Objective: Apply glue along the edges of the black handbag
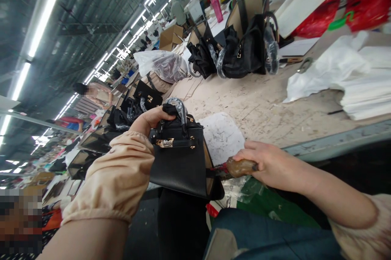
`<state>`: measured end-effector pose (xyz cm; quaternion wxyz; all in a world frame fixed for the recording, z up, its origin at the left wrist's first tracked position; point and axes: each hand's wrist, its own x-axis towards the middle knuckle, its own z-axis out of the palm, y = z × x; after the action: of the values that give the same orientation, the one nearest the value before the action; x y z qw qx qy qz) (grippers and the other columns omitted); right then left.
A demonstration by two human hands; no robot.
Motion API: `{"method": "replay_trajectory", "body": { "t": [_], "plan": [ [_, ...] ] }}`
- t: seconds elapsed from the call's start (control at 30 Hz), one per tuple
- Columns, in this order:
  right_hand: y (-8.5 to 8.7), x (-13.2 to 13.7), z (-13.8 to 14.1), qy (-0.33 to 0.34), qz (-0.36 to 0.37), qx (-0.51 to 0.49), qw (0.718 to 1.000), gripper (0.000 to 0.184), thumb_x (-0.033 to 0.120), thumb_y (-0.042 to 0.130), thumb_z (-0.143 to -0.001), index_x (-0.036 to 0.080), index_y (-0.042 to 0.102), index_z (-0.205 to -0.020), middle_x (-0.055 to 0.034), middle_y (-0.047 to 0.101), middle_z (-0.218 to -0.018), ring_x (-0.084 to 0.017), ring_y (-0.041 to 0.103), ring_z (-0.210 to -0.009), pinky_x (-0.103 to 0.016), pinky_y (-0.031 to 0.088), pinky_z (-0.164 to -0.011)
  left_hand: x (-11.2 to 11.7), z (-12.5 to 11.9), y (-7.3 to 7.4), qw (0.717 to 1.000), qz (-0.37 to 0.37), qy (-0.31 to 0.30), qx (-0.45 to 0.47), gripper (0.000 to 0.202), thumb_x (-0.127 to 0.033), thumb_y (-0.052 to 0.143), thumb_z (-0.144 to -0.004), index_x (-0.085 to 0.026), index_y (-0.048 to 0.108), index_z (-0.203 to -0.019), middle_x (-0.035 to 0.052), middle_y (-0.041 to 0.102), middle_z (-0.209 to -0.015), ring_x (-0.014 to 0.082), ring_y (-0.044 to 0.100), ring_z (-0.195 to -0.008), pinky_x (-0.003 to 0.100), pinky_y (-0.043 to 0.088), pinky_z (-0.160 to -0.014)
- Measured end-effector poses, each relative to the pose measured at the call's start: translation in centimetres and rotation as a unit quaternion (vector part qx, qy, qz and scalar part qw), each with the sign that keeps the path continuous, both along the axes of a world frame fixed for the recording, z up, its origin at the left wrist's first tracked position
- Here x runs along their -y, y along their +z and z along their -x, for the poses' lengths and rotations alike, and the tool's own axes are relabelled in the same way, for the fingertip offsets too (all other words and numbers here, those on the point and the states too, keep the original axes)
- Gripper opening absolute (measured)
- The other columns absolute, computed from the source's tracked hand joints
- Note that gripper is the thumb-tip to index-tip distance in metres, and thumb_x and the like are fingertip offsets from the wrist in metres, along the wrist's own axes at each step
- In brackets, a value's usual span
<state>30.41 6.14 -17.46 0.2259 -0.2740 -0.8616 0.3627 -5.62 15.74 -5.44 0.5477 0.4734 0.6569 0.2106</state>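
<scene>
My left hand (149,119) grips the top of a small black handbag (180,162) by its plastic-wrapped handle, holding it upright over my lap. The bag has a gold clasp on its front strap. My right hand (269,164) is closed on a tool with a brownish translucent handle (241,166), whose red-collared tip points at the side of the bag. Both sleeves are beige.
A scratched worktable (262,105) carries several black handbags (244,48), stacked white sheets (363,85), scissors (304,64) and a clear plastic bag (161,64). More bags (134,105) sit at the left. Cardboard boxes (171,36) and other people stand farther off.
</scene>
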Motion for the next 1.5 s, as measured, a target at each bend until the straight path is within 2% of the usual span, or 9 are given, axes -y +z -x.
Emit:
{"method": "replay_trajectory", "body": {
  "t": [0.17, 0.27, 0.37, 0.63, 0.93, 1.23, 1.5],
  "plan": [
    [0.2, -0.6, -0.5, -0.046, -0.016, -0.062, 0.997, 0.039, -0.002, 0.055, -0.074, 0.022, 0.065, -0.104, -0.0033, 0.055, -0.088, -0.018, 0.056, -0.082, -0.028, 0.042, -0.068, -0.2, -0.7, 3.3, 0.994, -0.097, -0.02, -0.042, 0.04, -0.018, 0.087, -0.043, -0.014, 0.076, -0.081, 0.0066, 0.075, -0.084, 0.0241, 0.067, -0.078, 0.035, 0.056, -0.08],
    [0.1, -1.1, -1.0, -0.078, -0.039, -0.092, 0.992, 0.038, 0.001, 0.054, -0.075, 0.022, 0.064, -0.106, -0.003, 0.055, -0.087, -0.017, 0.057, -0.078, -0.026, 0.043, -0.065, 0.2, -1.1, 5.5, 0.982, -0.166, -0.031, -0.086, 0.036, -0.019, 0.087, -0.044, -0.015, 0.076, -0.078, 0.0045, 0.074, -0.083, 0.0264, 0.066, -0.086, 0.035, 0.052, -0.089],
    [-0.1, -1.3, -1.1, -0.097, -0.042, -0.099, 0.989, 0.041, 0.002, 0.055, -0.074, 0.023, 0.064, -0.108, -0.0032, 0.056, -0.087, -0.017, 0.057, -0.078, -0.026, 0.045, -0.063, 1.1, -0.9, 6.5, 0.964, -0.225, -0.039, -0.136, 0.032, -0.021, 0.088, -0.047, -0.018, 0.076, -0.077, 0.003, 0.072, -0.083, 0.0253, 0.065, -0.088, 0.033, 0.05, -0.092],
    [0.1, -1.7, 0.0, -0.111, -0.065, -0.035, 0.991, 0.048, -0.003, 0.054, -0.074, 0.025, 0.065, -0.111, -0.0026, 0.052, -0.087, -0.018, 0.056, -0.078, -0.028, 0.043, -0.067, 2.6, 0.4, 5.7, 0.953, -0.245, -0.061, -0.168, 0.032, -0.031, 0.087, -0.054, -0.018, 0.076, -0.082, 0.0043, 0.073, -0.086, 0.0224, 0.064, -0.084, 0.036, 0.049, -0.094],
    [-0.3, -3.0, 1.9, -0.117, -0.088, -0.02, 0.989, 0.041, 0.001, 0.052, -0.081, 0.024, 0.064, -0.114, -0.0034, 0.049, -0.088, -0.019, 0.053, -0.083, -0.029, 0.042, -0.07, 2.2, 0.4, 4.6, 0.967, -0.22, -0.044, -0.124, 0.036, -0.032, 0.088, -0.054, -0.018, 0.074, -0.085, 0.0044, 0.073, -0.09, 0.0221, 0.064, -0.088, 0.036, 0.048, -0.096],
    [-1.4, -3.8, 1.5, -0.103, -0.083, 0.005, 0.991, 0.034, 0.002, 0.057, -0.08, 0.023, 0.066, -0.105, -0.0031, 0.048, -0.087, -0.018, 0.052, -0.08, -0.028, 0.04, -0.068, 1.5, 0.0, 4.2, 0.955, -0.248, -0.05, -0.157, 0.039, -0.035, 0.089, -0.048, -0.018, 0.073, -0.079, 0.0046, 0.071, -0.085, 0.0234, 0.063, -0.084, 0.044, 0.046, -0.098],
    [-0.5, -3.2, 1.9, -0.114, -0.092, 0.038, 0.989, 0.039, 0.001, 0.055, -0.08, 0.024, 0.065, -0.11, -0.0037, 0.047, -0.088, -0.019, 0.051, -0.082, -0.028, 0.038, -0.07, 1.4, -0.3, 4.0, 0.95, -0.255, -0.066, -0.166, 0.036, -0.036, 0.087, -0.049, -0.019, 0.073, -0.079, 0.0049, 0.072, -0.084, 0.024, 0.064, -0.082, 0.042, 0.048, -0.095]
  ]
}}
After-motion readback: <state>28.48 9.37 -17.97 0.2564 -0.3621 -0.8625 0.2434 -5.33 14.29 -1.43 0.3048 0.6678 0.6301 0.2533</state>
